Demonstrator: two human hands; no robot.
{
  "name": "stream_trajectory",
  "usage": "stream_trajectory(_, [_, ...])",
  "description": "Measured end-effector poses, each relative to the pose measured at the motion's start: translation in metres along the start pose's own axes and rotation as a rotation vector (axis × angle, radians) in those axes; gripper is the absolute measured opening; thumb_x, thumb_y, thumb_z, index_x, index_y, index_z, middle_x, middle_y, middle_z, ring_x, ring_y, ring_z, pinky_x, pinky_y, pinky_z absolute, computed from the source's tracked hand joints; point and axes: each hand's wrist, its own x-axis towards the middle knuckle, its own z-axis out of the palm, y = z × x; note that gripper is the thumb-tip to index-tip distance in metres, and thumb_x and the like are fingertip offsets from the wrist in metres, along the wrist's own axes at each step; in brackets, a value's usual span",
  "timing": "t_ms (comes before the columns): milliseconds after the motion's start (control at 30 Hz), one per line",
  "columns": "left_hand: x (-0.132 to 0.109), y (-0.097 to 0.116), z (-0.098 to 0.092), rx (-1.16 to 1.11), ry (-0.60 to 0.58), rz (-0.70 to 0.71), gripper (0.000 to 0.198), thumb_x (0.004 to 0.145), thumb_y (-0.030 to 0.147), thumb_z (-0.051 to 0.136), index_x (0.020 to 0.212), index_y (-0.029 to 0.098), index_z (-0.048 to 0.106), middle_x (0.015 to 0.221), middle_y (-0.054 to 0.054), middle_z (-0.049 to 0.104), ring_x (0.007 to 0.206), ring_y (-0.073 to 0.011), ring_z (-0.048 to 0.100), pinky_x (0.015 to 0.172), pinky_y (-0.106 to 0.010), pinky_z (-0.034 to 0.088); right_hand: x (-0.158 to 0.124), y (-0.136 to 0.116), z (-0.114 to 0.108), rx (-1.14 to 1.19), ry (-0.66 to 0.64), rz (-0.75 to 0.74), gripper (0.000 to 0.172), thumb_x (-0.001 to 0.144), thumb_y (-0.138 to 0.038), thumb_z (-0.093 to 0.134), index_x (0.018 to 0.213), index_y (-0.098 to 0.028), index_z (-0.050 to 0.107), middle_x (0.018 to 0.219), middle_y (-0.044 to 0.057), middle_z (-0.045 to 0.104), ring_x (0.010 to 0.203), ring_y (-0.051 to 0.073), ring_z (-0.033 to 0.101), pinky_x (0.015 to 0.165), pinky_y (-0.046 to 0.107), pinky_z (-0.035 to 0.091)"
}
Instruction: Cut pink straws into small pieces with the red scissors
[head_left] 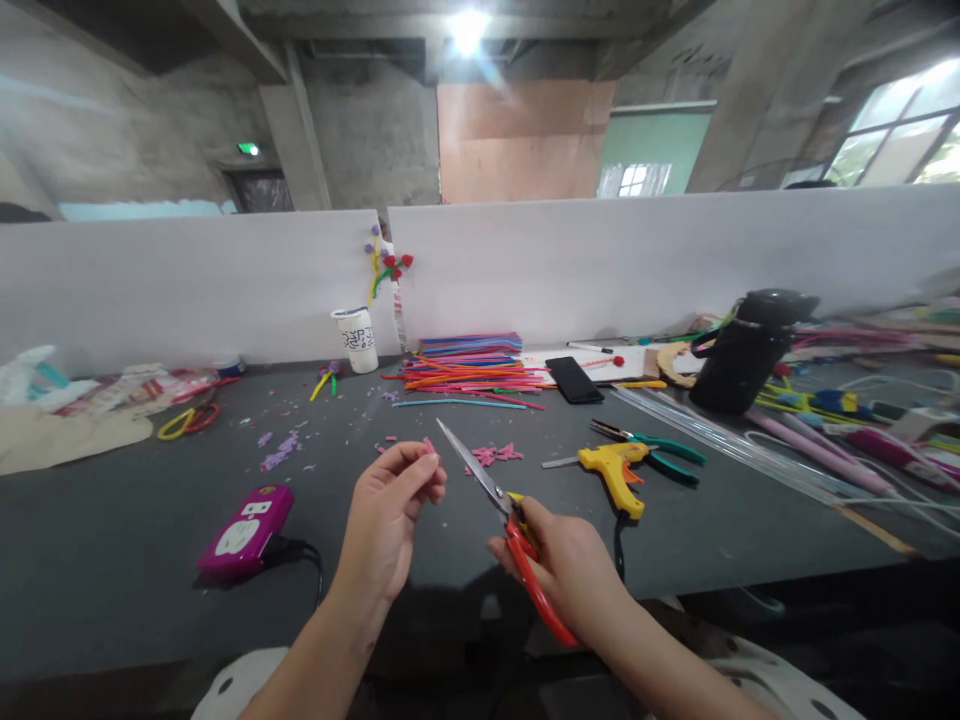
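Between the thumb and fingertips of my left hand (394,500) is a short pink pipe cleaner piece (428,446). My right hand (566,555) grips red and yellow-handled scissors (480,475), whose blades look closed or nearly so and point up and left, just beside the left fingertips. Behind the blades, a small pile of cut pink pieces (496,455) lies on the dark table. Lilac scraps (280,450) are scattered farther left. A bundle of coloured pipe cleaners (469,368) lies beyond both hands.
On the right are a yellow glue gun (615,472), green-handled pliers (667,452), a phone (574,380) and a black jug (750,350). A white cup (355,340) stands at the back. Left lie a magenta device (247,532) with a cable and another scissors pair (187,421).
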Motion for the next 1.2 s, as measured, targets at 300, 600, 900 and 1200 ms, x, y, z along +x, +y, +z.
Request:
stream_trajectory(300, [0.000,-0.003,0.000,0.033,-0.008,0.005,0.005,0.064,0.019,0.060,0.067,0.015,0.058,0.060,0.002,0.055,0.054,-0.0062,0.048,0.051,-0.016,0.036,0.000,-0.002,-0.001,0.183,-0.008,0.004,0.024,0.075,-0.043,0.043,0.067,-0.021,0.041,0.051,-0.004,0.048,0.046,0.011,0.045,0.045,0.020,0.026])
stream_trajectory(600, [-0.001,-0.017,0.007,0.238,-0.175,-0.082,0.007,0.066,0.021,0.058,0.065,0.015,0.054,0.055,0.002,0.052,0.050,-0.0083,0.046,0.051,-0.020,0.036,0.016,-0.003,-0.008,0.859,-0.021,0.194,0.014,0.073,-0.032,0.044,0.070,-0.019,0.046,0.036,-0.010,0.037,0.034,0.008,0.040,0.045,0.022,0.039])
stream_trajectory(900, [-0.004,-0.030,0.007,0.729,-0.213,0.066,0.010,0.067,0.024,0.053,0.062,0.016,0.053,0.053,0.003,0.048,0.050,-0.0094,0.042,0.050,-0.021,0.034,0.032,-0.014,-0.012,1.004,-0.043,0.289,0.014,0.063,-0.029,0.051,0.070,-0.018,0.048,0.037,-0.010,0.041,0.030,0.006,0.040,0.028,0.015,0.029])
stream_trajectory(1200, [-0.005,-0.024,0.009,0.324,-0.333,-0.249,0.010,0.068,0.022,0.054,0.068,0.012,0.058,0.059,-0.002,0.058,0.052,-0.0102,0.049,0.053,-0.023,0.038,0.032,-0.003,-0.009,1.100,-0.138,0.140,0.007,0.069,-0.024,0.045,0.069,-0.018,0.048,0.033,-0.011,0.037,0.026,0.005,0.034,0.029,0.016,0.029])
